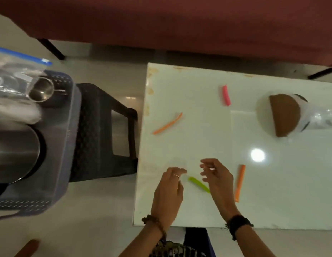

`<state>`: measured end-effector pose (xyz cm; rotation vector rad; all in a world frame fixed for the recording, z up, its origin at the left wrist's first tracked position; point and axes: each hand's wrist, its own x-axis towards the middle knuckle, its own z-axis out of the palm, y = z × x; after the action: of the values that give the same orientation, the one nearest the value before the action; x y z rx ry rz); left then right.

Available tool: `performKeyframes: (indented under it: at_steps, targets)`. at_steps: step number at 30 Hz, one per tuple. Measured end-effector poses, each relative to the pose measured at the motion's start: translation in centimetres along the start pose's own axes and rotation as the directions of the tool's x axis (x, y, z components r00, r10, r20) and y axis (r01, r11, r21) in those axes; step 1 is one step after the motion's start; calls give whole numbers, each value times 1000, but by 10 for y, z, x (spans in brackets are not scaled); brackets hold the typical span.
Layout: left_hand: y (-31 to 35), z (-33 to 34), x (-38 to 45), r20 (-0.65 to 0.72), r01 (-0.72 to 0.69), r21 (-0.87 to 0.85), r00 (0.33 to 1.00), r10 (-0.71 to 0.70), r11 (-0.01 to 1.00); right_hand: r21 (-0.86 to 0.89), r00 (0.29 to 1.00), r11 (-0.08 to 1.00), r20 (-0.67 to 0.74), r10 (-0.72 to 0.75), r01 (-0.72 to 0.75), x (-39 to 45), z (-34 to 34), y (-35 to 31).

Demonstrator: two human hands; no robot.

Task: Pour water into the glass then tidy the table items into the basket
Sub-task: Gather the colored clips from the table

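Observation:
On the white table [272, 191] lie several coloured clips: a green one [198, 184] between my hands, an orange one [239, 182] to the right, a thin orange one [168, 124] at the left and a pink one [226, 95] farther back. My left hand [169, 190] and my right hand [217, 179] hover over the near edge with relaxed fingers, holding nothing. The blue-grey basket [68, 149] stands at the left, off the table, with a steel jug [15, 151], a steel cup [41, 91] and a zip bag [15, 78] in it.
A brown half-round thing in a clear plastic bag [285, 115] lies at the table's right. A dark plastic stool [104, 130] stands between basket and table. A dark red sofa [180, 25] runs along the back.

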<state>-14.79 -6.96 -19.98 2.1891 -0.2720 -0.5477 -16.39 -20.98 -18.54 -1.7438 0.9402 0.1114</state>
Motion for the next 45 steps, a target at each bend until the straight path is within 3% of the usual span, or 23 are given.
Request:
performKeyframes:
  at_steps: [4, 7, 11, 13, 16, 19, 21, 24, 27, 30, 33, 36, 41, 45]
  targets:
    - [8, 40, 2, 184, -117, 198, 980, 80, 973, 6, 985, 994, -136, 110, -111, 1, -56, 46]
    - [6, 57, 14, 301, -201, 317, 948, 102, 927, -2, 976, 988, -153, 155, -157, 3, -82, 68]
    - [6, 59, 27, 488, -440, 484, 853, 184, 756, -47, 986, 991, -114, 120, -126, 8, -96, 83]
    - [8, 64, 32, 459, -473, 577, 862, 215, 665, -48, 992, 994, -85, 91, -96, 16, -101, 83]
    - [14, 72, 51, 277, -339, 617, 938, 207, 710, -72, 999, 997, -44, 21, -24, 38, -105, 72]
    - [33, 81, 81, -8, 10, 395, 1000, -8, 919, -88, 997, 994, -35, -66, 63, 71, -107, 53]
    - [45, 91, 104, -127, 158, 237, 983, -131, 958, -96, 991, 987, -20, -135, 133, 99, -109, 39]
    - [60, 97, 136, -178, 346, -18, 922, -343, 938, -178, 971, 957, -28, -238, 229, 146, -105, 10]
    - [58, 102, 156, -175, 502, -298, 808, -563, 812, -195, 958, 949, -96, -269, 247, 197, -94, -21]
    - [54, 103, 159, -172, 513, -409, 769, -616, 754, -269, 964, 938, -95, -250, 217, 232, -78, -45]
    - [50, 98, 154, -120, 480, -503, 785, -608, 719, -453, 979, 873, -3, -204, 181, 244, -63, -48]
    - [49, 88, 147, -30, 490, -572, 789, -614, 658, -482, 985, 864, -8, -170, 145, 230, -53, -38]
    - [52, 53, 114, 41, 478, -703, 767, -640, 527, -246, 995, 964, 3, -103, 100, 157, -33, -28]
    - [48, -10, 73, -59, 336, -774, 806, -589, 537, 54, 996, 998, 78, -45, 41, 76, 0, -50]
